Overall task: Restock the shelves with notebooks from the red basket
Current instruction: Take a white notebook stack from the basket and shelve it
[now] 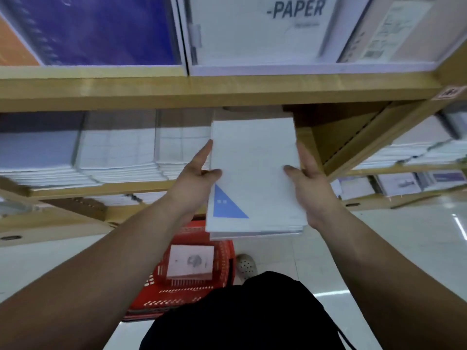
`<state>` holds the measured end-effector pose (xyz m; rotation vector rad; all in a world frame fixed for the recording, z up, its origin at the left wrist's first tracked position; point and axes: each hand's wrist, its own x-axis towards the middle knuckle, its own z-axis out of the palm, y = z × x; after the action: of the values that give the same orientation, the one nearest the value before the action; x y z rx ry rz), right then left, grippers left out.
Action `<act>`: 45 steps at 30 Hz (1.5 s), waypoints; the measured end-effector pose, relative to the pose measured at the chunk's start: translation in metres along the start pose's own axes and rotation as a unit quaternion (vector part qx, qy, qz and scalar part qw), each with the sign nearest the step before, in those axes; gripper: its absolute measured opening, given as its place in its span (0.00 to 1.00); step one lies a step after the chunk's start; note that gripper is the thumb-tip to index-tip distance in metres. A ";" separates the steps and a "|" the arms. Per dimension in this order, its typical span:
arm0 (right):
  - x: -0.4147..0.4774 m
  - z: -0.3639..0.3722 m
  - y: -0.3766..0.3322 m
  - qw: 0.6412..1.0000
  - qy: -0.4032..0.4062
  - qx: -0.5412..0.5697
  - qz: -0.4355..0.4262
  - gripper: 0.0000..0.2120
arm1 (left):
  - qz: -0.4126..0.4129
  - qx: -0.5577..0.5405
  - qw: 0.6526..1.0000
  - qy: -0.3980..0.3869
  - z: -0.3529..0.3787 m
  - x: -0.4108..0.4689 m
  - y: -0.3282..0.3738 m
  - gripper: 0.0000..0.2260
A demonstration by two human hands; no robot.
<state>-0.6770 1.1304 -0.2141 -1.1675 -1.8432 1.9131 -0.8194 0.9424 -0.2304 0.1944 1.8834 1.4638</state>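
Observation:
A stack of white notebooks (255, 173) with a blue triangle on the top cover is held flat between both hands. My left hand (197, 178) grips its left edge, thumb on top. My right hand (307, 180) grips the right edge, thumb on the cover. The stack's far end reaches into an open slot of the wooden shelf (336, 137). Below, the red basket (197, 274) stands on the floor with a pale notebook (190, 261) lying in it.
Stacks of white notebooks (113, 157) fill the shelf to the left of the slot. The upper shelf board (202, 89) carries large purple and white pads. A wooden divider stands right of the slot. More stacks lie on the far-right shelves (417, 150). My shoe (246, 266) is beside the basket.

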 end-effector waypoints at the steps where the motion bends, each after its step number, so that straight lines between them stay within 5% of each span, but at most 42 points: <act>1: 0.012 -0.007 -0.004 1.000 0.001 -0.008 -0.009 0.26 | 0.000 0.003 1.000 0.000 0.010 0.011 0.007 0.28; 5: 0.070 -0.027 -0.014 0.998 -0.015 -0.043 -0.032 0.25 | 0.000 0.016 0.999 0.031 0.038 0.059 0.025 0.30; 9: 0.123 -0.026 -0.022 0.995 -0.008 -0.099 -0.009 0.13 | 0.016 0.097 0.990 0.097 0.058 0.094 0.049 0.27; 14: 0.158 -0.017 -0.033 0.967 -0.004 -0.255 0.000 0.20 | 0.003 0.187 0.969 0.161 0.092 0.108 0.056 0.26; 18: 0.168 -0.024 -0.021 0.976 0.001 -0.216 -0.003 0.21 | 0.059 0.260 0.950 0.162 0.098 0.083 0.042 0.35; 22: 0.171 -0.025 -0.009 0.979 0.011 -0.201 -0.028 0.23 | 0.154 0.392 0.889 0.179 0.091 0.054 0.026 0.41; 27: 0.161 -0.031 -0.008 0.978 -0.009 -0.204 -0.051 0.28 | 0.109 0.604 0.785 0.089 0.078 0.056 0.009 0.55; 33: 0.123 -0.051 0.020 0.976 -0.070 -0.183 -0.093 0.34 | 0.155 0.621 0.765 0.072 0.072 0.069 -0.010 0.54; 45: 0.171 -0.030 0.027 0.958 -0.012 -0.253 -0.133 0.33 | 0.171 0.674 0.709 0.118 0.068 0.101 0.005 0.46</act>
<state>-0.7594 1.2606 -0.2993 -0.9526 -2.4482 1.3546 -0.8516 1.0504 -0.2768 1.1092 2.8870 -0.0584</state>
